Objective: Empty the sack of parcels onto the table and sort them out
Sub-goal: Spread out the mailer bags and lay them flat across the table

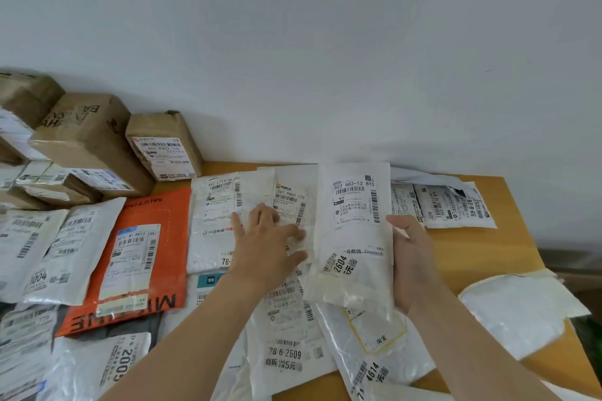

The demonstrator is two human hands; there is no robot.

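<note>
Cardboard boxes (94, 140): stacked at the far left against the wall.
Orange mailer (140, 257): flat, among white ones.
Left hand (270, 244): fingers spread, pressing the overlapped white mailers (221, 221) mid-worktop.
White mailer (353, 231), label 502 602-12 815: raised, its right edge gripped by the right hand (412, 257).
Worktop (508, 257): padded envelope (518, 312) overhangs the right edge.
Sack: not in view.
Risk: slick, overlapped film may slide, and the overhanging envelope could fall if nudged.
</note>
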